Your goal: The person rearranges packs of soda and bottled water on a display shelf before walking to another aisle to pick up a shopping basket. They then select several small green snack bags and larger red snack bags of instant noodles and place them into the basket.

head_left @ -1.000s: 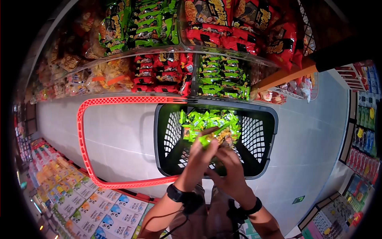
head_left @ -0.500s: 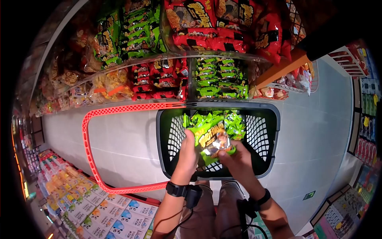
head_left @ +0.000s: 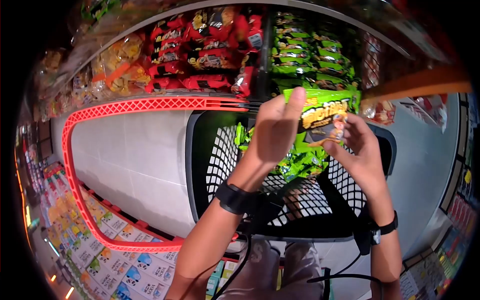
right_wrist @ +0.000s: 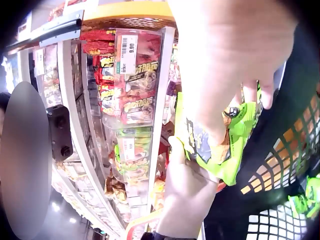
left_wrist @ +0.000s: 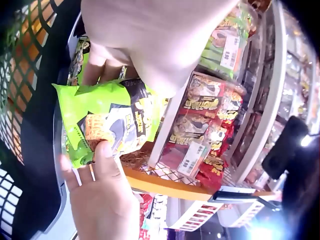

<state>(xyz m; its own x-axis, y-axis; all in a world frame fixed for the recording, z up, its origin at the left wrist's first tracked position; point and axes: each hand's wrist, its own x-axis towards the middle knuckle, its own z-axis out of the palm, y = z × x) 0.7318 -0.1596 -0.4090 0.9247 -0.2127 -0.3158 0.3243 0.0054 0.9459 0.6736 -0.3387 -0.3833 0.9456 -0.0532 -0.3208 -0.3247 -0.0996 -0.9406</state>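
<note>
Between my two hands is a green snack packet (head_left: 327, 116) with yellow lettering and a cartoon figure on its front. My left hand (head_left: 277, 129) grips its left end, thumb along the front. At the lower right, my right hand (head_left: 364, 156) pinches it between thumb and fingers. Both wrist views show the packet (left_wrist: 102, 117) held at its two ends. It is up over the far rim of a dark shopping basket (head_left: 191, 165), just in front of a shelf bin of matching green packets (head_left: 292, 55). More green packets (head_left: 306, 164) lie loose inside the basket.
The basket's red handle (head_left: 69, 145) lies folded out to the left. Red packets (head_left: 210, 60) fill the bin left of the green ones. An orange bar (head_left: 420, 87) crosses the right side. Stacked drink cartons (head_left: 132, 275) stand at the lower left.
Both hands have raised the green packet from low over the basket towards the shelf bin, turning its front up. The head view has shifted nearer the shelf.
</note>
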